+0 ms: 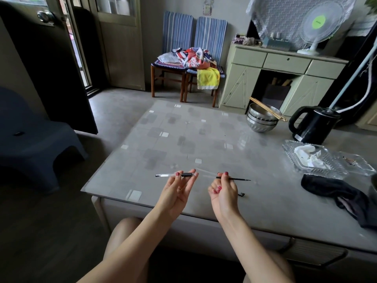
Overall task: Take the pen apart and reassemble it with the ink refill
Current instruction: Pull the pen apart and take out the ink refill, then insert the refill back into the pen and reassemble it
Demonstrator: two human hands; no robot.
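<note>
My left hand (179,190) pinches a clear pen barrel (163,175) with a black ribbed grip (186,174), held level above the table's near edge, its dark end pointing left. My right hand (223,190) holds a thin black ink refill (238,179) between thumb and fingers, its tip pointing right. A clear tube-like piece (206,172) shows faintly between the two hands; whether it lies on the table I cannot tell. A small black pen part (242,194) lies on the table just right of my right hand.
The grey patterned table (183,139) carries stacked steel bowls (261,121) with chopsticks, a black kettle (312,125), glass dishes (318,162) with tissue and a dark cloth (336,193) on the right. Two chairs (183,74) and a cabinet (285,78) stand behind.
</note>
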